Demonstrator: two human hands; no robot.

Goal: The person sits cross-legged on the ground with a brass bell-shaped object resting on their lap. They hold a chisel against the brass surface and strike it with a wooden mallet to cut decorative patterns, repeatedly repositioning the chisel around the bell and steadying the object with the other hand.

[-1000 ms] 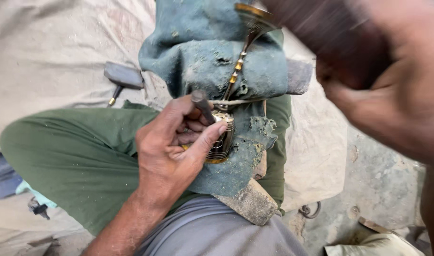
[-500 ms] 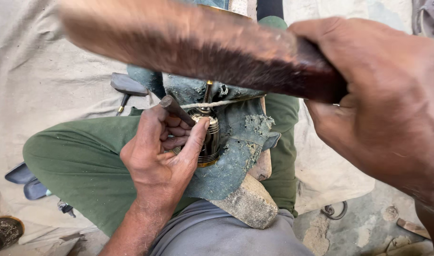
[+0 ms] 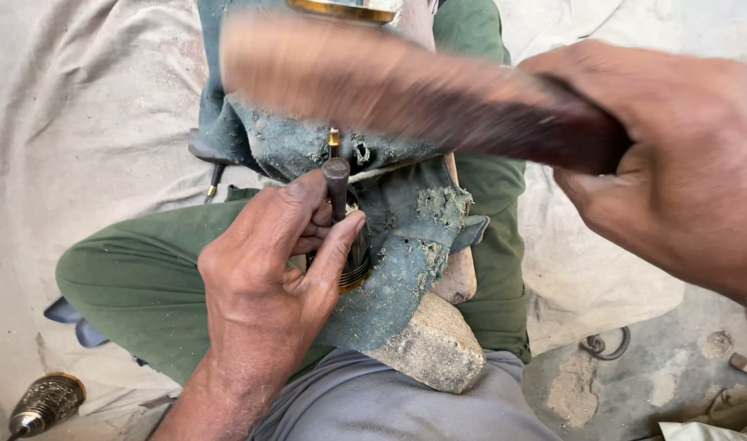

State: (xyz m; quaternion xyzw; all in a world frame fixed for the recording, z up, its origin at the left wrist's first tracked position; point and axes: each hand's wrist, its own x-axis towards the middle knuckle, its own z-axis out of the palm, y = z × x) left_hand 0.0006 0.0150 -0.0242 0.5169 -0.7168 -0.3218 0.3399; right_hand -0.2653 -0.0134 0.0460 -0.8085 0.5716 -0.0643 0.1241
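Over lap: left hand [image 3: 267,286] pinches punch [image 3: 337,186], mallet [image 3: 414,94] raised.

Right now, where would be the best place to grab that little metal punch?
Probably the middle of the punch shaft, from the left side. It stands upright on the brass piece, its top must stay bare, and the left hand already pinches it there.

A dark brown wooden mallet [image 3: 422,98] is seen. Green trousers [image 3: 137,286] are worn. A blue-grey cloth [image 3: 406,237] is speckled with pale grit.
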